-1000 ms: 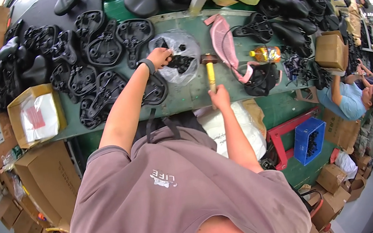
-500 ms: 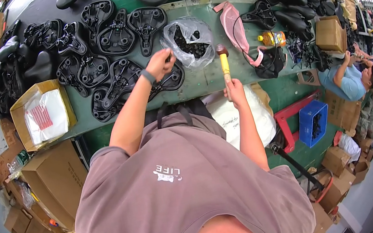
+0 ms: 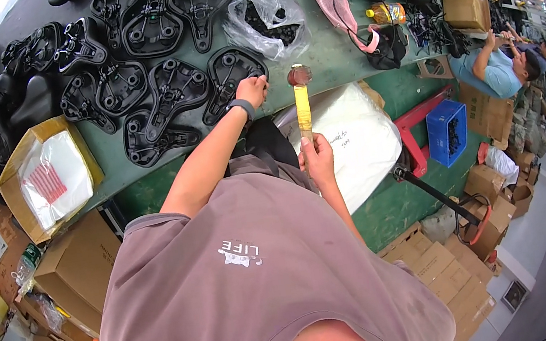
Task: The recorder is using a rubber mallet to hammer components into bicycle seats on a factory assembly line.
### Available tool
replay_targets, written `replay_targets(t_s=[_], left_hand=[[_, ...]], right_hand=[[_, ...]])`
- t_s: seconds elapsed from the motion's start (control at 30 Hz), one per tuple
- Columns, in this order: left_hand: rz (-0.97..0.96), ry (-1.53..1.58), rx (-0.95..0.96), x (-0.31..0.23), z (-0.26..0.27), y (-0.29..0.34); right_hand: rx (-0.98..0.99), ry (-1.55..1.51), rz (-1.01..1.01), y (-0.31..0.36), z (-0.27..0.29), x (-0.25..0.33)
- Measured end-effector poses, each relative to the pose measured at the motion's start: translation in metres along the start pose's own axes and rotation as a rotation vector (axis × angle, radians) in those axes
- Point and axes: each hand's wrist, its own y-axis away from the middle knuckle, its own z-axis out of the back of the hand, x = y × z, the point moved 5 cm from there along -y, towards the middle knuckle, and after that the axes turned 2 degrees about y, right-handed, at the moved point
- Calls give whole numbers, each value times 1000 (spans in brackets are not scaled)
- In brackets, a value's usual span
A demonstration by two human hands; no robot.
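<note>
My right hand [image 3: 317, 158] is wrapped round the yellow-taped handle of a hammer [image 3: 303, 106], which points away from me with its dark reddish head at the far end. At the right edge of an upturned black bicycle saddle [image 3: 224, 72], my left hand [image 3: 252, 93] is closed, fingertips pressed together. Whatever those fingers hold, if anything, is too small to make out. Beyond both hands lies an open clear plastic bag [image 3: 297, 8] with many small black parts [image 3: 263, 22] inside. More upturned saddles [image 3: 173, 90] cover the bench to the left.
A carton with white packaging [image 3: 97, 165] stands at the bench's left end. On the right are a pink strap-like item [image 3: 331, 3], a bottle of orange liquid [image 3: 385, 13] and a cardboard box [image 3: 463, 4]. A white sack [image 3: 360, 136] sits below the edge. Another person [image 3: 494, 70] works farther right.
My left hand has come away from the bag to the saddle's edge. The hammer has moved left and nearer me, toward that saddle. My view has shifted, too.
</note>
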Motion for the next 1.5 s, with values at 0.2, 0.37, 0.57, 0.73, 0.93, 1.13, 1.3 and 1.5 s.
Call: replay_targets(t_s=[0.2,0.37,0.57,0.73,0.93,1.13,1.3,1.5], left_hand=[[133,45,-202,12,6,5],[63,142,-266,20,3,11],[-86,94,-349,36,13,11],[10,295,-126,20,21,72],[64,721,21,-16,66,125],[-133,352,-176,-53,100,53],[-178,111,-224,-53,100,-13],[-225,73,-303,-40,117,-41]], right_hand=[[-10,-8,37,26,-14,-11],[22,-70,61,30,-23,-23],[84,169,116,5,-43,-24],[-61,552,631,0,-47,2],[4,847,350,-46,-66,-58],[-86,583,641,-35,-66,-1],[-30,573,541,-44,-77,3],[91,472,450,-39,-103,9]])
